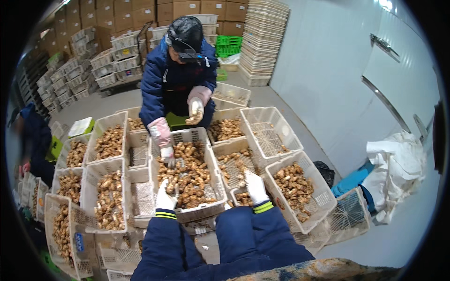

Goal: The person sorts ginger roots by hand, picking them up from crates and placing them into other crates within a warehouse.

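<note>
A white crate in front of me holds a heap of knobbly brown tubers. My left hand, in a white glove, reaches over its near left side; the fingers are spread against the tubers, none clearly gripped. Farther right, my gloved right hand is over a crate with fewer tubers. Its fingers close on a slightly blurred tuber. Opposite me, a person in a dark blue jacket has one gloved hand in the middle crate and the other raised around tubers.
More tuber-filled crates crowd my left, and another crate stands at my right. White sacking lies by the pale wall. Behind are stacked crates, cardboard boxes and a loaded trolley. Another person's dark sleeve shows far left.
</note>
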`<state>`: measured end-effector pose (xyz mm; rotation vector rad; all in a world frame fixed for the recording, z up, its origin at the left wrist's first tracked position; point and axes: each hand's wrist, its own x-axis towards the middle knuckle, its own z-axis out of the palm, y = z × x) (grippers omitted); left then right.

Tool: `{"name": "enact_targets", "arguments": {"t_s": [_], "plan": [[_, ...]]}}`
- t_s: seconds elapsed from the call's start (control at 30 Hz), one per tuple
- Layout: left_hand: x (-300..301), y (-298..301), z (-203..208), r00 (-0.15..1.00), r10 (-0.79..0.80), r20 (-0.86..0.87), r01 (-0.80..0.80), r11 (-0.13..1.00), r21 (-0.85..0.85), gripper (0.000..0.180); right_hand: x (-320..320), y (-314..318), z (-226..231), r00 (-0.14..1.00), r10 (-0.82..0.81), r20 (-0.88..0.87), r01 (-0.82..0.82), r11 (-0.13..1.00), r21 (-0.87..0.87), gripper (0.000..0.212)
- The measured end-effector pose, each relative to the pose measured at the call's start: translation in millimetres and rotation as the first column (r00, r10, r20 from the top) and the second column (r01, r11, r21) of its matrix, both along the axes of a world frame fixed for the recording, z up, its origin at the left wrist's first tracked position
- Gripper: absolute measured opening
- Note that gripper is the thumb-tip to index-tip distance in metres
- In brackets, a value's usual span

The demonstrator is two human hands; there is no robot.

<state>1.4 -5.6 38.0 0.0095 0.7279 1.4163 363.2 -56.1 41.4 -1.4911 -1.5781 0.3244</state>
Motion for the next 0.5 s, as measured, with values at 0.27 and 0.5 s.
{"name": "enact_targets", "arguments": {"t_s": [0.27, 0.5], "plan": [[9, -48, 57, 0.961, -0.031, 0.276, 0.050, 0.997, -0.063, 0.014, 19, -81, 6, 0.508, -0.181, -0.842, -0.274, 0.893, -0.356, 0.040], [-5, -30, -2, 0.985, -0.116, 0.127, 0.122, 0.992, -0.040, 0.012, 12, -63, -26, 0.371, -0.227, -0.900, -0.373, 0.852, -0.368, 0.037]]}}
